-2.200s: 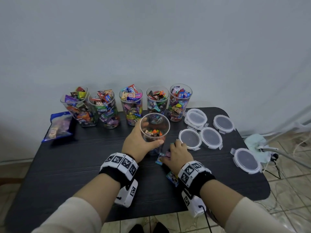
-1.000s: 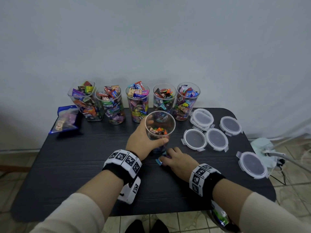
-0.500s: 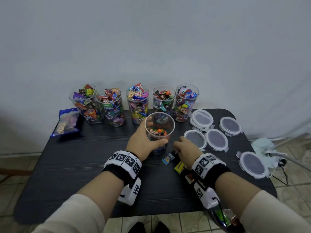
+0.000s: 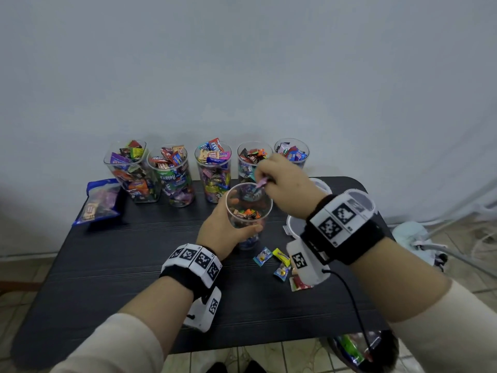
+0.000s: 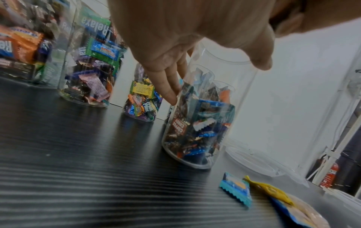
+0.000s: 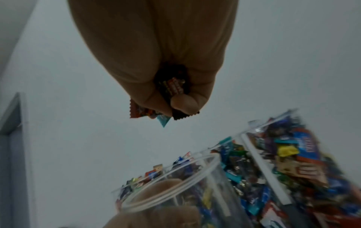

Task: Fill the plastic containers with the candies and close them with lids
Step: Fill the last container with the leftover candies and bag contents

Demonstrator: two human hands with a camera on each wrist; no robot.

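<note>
My left hand (image 4: 224, 230) grips a clear plastic container (image 4: 248, 215) that stands on the black table (image 4: 134, 265), partly filled with wrapped candies (image 5: 197, 128). Above its rim my right hand (image 4: 279, 177) pinches a small bunch of candies (image 6: 166, 114) between fingers and thumb. Loose candies (image 4: 279, 261) lie on the table just right of the container. A row of full containers (image 4: 213, 170) stands along the wall. Round clear lids (image 4: 294, 224) lie to the right, mostly hidden by my right wrist.
A blue candy bag (image 4: 100, 201) lies at the table's back left corner. The table's right edge drops to a tiled floor with a pale cloth and metal legs (image 4: 419, 238). A second bag of sweets (image 4: 357, 348) shows below the front edge.
My right hand rose from the table with a few candies and moved up over the held container's mouth. Several candies it had covered now lie exposed. The left hand kept its hold.
</note>
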